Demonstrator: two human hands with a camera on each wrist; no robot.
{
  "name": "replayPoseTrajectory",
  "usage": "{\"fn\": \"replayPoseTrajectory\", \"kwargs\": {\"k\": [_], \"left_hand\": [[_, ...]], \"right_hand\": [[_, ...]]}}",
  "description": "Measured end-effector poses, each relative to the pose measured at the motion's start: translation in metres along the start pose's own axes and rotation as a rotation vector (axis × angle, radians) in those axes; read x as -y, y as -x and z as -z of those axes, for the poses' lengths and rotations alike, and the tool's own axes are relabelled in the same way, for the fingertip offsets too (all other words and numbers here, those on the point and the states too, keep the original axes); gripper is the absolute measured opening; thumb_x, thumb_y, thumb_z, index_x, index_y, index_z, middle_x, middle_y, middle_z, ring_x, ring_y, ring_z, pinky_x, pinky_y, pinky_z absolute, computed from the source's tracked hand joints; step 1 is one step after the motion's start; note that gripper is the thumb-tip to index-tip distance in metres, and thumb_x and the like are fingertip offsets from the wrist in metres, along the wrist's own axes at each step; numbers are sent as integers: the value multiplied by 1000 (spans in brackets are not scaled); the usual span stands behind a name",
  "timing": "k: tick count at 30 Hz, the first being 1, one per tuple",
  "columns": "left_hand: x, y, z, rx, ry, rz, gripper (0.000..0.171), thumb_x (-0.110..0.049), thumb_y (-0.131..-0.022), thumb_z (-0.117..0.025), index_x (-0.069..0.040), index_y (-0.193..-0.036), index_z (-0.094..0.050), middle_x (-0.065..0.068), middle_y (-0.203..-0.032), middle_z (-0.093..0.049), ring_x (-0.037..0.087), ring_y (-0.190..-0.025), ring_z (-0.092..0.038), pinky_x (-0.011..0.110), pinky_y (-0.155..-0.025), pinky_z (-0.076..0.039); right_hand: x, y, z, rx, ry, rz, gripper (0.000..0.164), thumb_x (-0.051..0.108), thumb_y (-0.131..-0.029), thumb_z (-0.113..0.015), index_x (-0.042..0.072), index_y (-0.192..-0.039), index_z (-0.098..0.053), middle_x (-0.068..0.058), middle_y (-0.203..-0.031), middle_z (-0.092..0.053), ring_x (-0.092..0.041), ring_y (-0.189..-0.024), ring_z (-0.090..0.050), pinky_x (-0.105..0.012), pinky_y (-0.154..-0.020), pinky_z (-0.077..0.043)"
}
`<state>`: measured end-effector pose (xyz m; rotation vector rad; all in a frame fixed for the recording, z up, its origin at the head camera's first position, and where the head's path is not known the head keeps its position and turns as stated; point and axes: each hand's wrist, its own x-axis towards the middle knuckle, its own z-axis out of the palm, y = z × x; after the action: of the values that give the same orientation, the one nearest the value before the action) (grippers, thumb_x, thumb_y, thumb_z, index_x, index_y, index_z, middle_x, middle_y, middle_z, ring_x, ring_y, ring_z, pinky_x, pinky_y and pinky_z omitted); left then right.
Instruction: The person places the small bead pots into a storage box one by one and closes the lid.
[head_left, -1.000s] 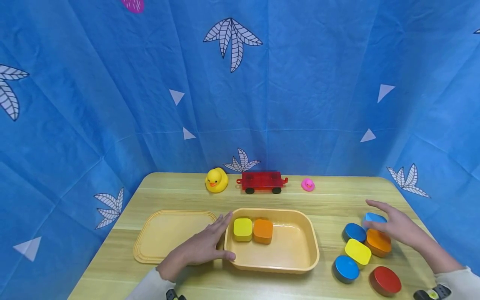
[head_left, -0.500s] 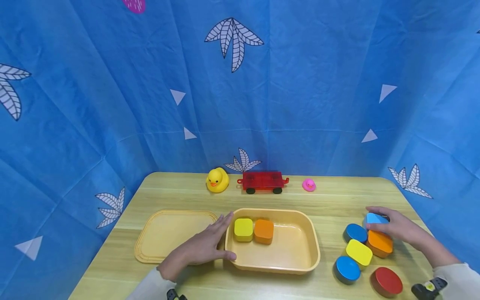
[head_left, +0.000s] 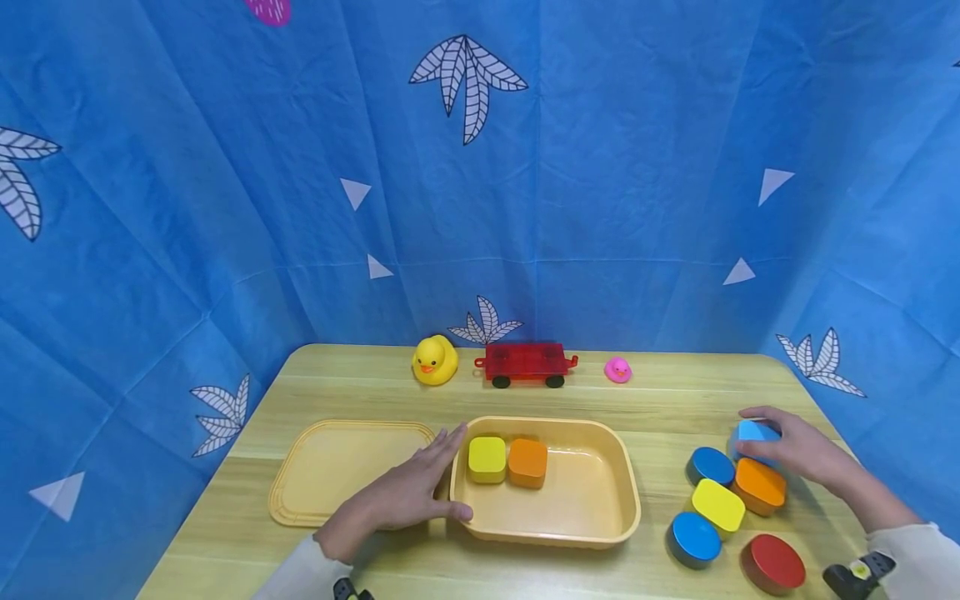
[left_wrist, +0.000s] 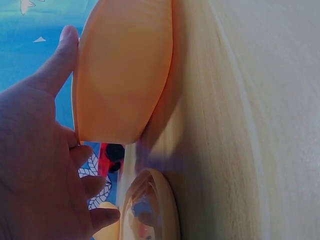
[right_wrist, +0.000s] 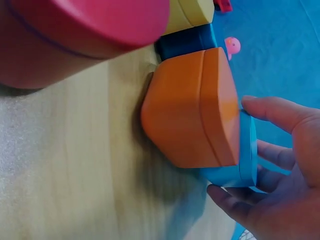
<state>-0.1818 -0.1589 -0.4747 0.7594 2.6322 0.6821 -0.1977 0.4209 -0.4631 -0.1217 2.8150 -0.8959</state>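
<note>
My left hand rests against the left rim of the peach tray, thumb and fingers spread along it. Inside the tray, a yellow block and an orange block stand side by side. At the right, my right hand grips a light blue block between thumb and fingers, covering part of it. In the right wrist view, the light blue block shows behind a larger orange block. A dark blue round block lies just left of that hand.
Nearer me lie a yellow block, a blue round block and a red round block. A flat peach lid lies left of the tray. Along the back stand a yellow duck, red wagon and pink duck.
My right hand has come down onto the light blue block, and its thumb and fingers have closed round it. My left hand stays at the tray's rim.
</note>
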Motion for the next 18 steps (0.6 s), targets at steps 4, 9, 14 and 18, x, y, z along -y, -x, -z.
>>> {"fn": "replayPoseTrajectory", "kwargs": {"k": [4, 9, 14, 18], "left_hand": [[0, 0, 0, -2, 0, -6, 114, -67, -87, -70, -28, -167, 2, 2, -174, -10, 30, -159, -11, 58, -123, -24], [-1, 1, 1, 2, -1, -3, 114, -67, -87, -70, -29, -167, 2, 2, -174, -9, 29, -159, -10, 60, -122, -26], [-1, 1, 1, 0, 1, -1, 114, -67, -87, -70, -29, -167, 2, 2, -174, -9, 30, -159, -10, 60, -122, -27], [-1, 1, 1, -1, 5, 2, 114, -68, -87, -69, -30, -167, 2, 1, -174, -10, 29, -159, -10, 61, -121, -27]], "right_hand": [[5, 1, 5, -32, 12, 6, 70, 35, -99, -69, -16, -141, -46, -45, -137, -47, -52, -111, -56, -55, -84, -56], [21, 2, 11, -79, 43, 28, 66, 34, -99, -69, -14, -141, -48, -44, -134, -49, -47, -104, -57, -44, -75, -56], [45, 7, 14, -103, 47, 56, 64, 34, -101, -67, -10, -143, -49, -43, -135, -50, -44, -101, -57, -39, -71, -54], [67, 10, 11, -113, 35, 90, 64, 34, -102, -66, -8, -146, -49, -40, -133, -52, -39, -98, -57, -33, -67, -51]]}}
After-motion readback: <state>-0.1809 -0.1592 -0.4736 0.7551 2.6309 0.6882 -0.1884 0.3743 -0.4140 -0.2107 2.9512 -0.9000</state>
